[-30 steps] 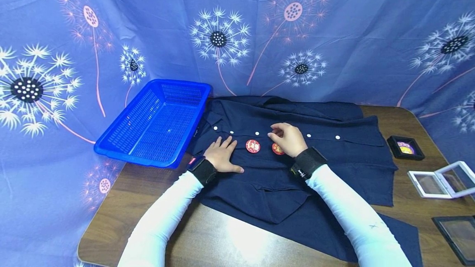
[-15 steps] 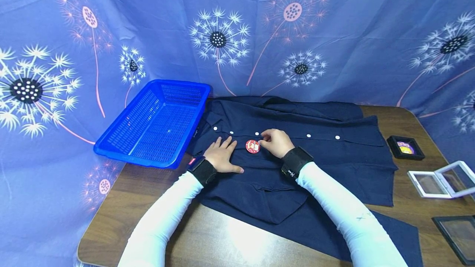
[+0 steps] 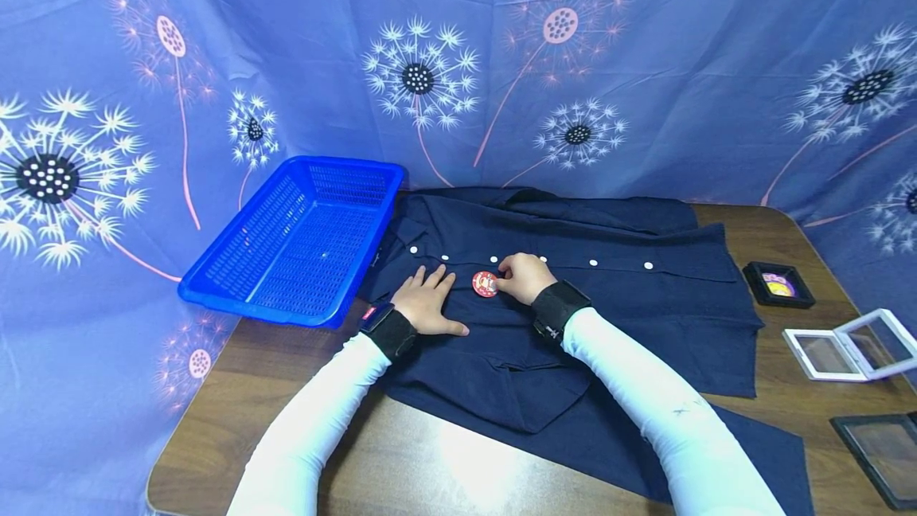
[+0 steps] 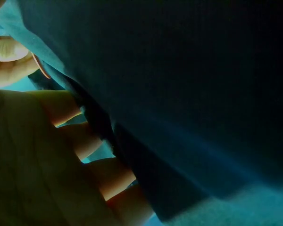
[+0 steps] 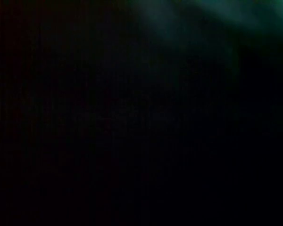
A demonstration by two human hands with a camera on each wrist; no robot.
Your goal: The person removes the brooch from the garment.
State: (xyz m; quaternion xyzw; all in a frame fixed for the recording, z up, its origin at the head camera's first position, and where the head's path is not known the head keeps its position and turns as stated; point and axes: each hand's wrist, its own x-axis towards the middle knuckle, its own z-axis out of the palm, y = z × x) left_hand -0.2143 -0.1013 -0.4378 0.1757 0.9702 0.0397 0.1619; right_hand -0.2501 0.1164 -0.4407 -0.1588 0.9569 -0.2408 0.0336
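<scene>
A navy button-up shirt (image 3: 645, 317) lies spread over the wooden table. My left hand (image 3: 424, 307) rests flat on it with fingers spread, left of a round red badge (image 3: 484, 284). At the badge's right edge, my right hand (image 3: 525, 278) pinches the rim between thumb and fingertips. The left wrist view shows the badge's thin red rim (image 4: 41, 66) right at the right hand's fingertips (image 4: 9, 51), beyond the left hand's palm (image 4: 28, 150). The right wrist view is almost black.
A blue plastic basket (image 3: 325, 241) stands at the back left. On the right are a small black box with a colourful badge inside (image 3: 778, 284), an open white frame case (image 3: 831, 355) and a black frame (image 3: 877, 452). A dandelion-print cloth (image 3: 458, 62) hangs behind.
My right hand has moved left from above a second red badge, now out of sight around the hand, to the left badge, whose picture looks turned. My left hand stays put.
</scene>
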